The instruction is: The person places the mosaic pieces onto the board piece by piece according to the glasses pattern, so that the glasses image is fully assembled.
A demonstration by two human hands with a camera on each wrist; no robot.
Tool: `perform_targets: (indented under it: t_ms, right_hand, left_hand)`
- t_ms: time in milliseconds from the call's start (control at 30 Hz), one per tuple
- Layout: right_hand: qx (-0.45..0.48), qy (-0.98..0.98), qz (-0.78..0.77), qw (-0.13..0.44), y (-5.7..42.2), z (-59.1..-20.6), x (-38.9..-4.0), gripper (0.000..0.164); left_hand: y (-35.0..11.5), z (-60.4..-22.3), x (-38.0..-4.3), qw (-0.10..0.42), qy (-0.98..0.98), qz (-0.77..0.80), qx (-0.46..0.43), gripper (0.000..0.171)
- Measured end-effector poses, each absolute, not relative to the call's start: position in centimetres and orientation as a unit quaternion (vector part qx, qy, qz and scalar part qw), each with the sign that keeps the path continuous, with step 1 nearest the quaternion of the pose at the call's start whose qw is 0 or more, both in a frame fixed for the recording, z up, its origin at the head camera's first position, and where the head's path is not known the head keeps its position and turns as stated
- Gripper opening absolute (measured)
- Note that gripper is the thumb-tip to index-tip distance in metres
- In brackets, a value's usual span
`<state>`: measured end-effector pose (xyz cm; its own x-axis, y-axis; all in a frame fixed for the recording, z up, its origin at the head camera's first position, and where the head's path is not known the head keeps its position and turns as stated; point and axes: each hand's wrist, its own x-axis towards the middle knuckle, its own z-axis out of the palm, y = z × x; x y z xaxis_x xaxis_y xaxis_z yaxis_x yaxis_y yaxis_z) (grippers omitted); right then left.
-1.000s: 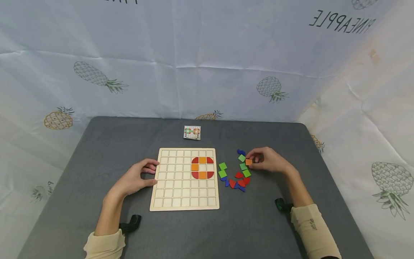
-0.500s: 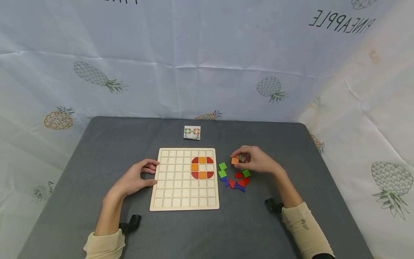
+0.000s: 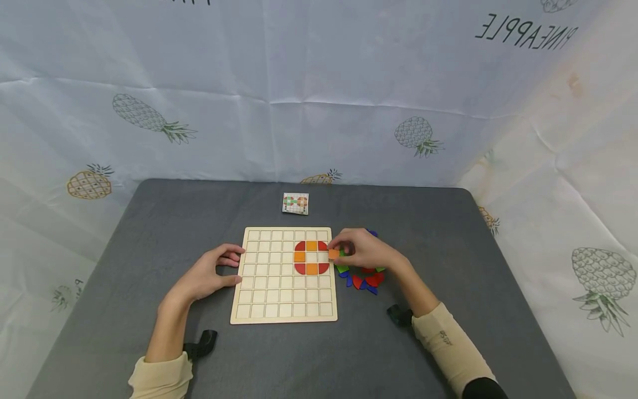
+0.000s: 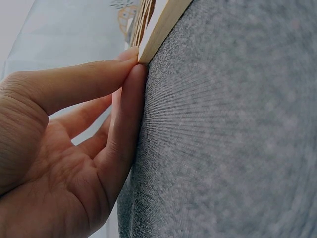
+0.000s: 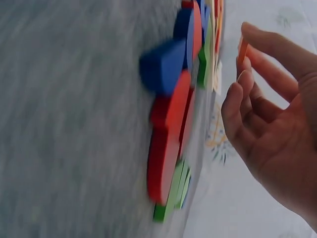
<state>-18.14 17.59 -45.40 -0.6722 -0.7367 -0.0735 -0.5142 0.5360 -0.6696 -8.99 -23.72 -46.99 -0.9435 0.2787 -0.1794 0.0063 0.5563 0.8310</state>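
My right hand (image 3: 366, 247) pinches an orange square tile (image 3: 333, 254) between thumb and fingertips at the right edge of the wooden grid board (image 3: 271, 296). In the right wrist view, the orange tile (image 5: 242, 50) shows edge-on, raised off the table. Red and orange pieces (image 3: 312, 269) lie in the board's upper right cells, forming a shape with a gap on its right side. At the board's left edge, my left hand (image 3: 201, 274) rests with thumb and fingers spread apart. In the left wrist view, its thumb (image 4: 89, 82) touches the board's edge (image 4: 161, 32).
Loose red pieces (image 3: 357, 281), blue pieces (image 3: 372, 290) and green squares (image 3: 343, 268) lie right of the board, partly hidden under my right hand. A small printed pattern card (image 3: 296, 203) lies behind the board on the grey tabletop (image 3: 209, 205). A pineapple-print cloth (image 3: 309, 66) hangs behind.
My right hand has carried the orange tile left, from the loose pieces to the board's right edge. My left hand stays at the board's left edge.
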Motion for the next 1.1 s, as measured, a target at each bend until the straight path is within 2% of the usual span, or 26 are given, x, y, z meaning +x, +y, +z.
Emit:
perform_targets:
  t_ms: [500,800,1100]
  right_hand:
    - [-0.363,0.881,-0.259,0.156,14.7,-45.6,-17.9,0.020]
    - [-0.365,0.880,-0.267,0.148,14.6,-45.9,-17.9,0.015]
    - [-0.358,0.869,-0.295,0.170,15.8,-45.4,-17.7,0.015]
  left_hand:
    - [-23.9,-47.0,-9.0,0.148,0.869,0.466,0.083,0.063]
    - [-23.8,-47.1,-9.1,0.147,0.869,0.465,0.083,0.062]
    - [-23.7,-47.0,-9.1,0.145,0.871,0.462,0.082,0.061]
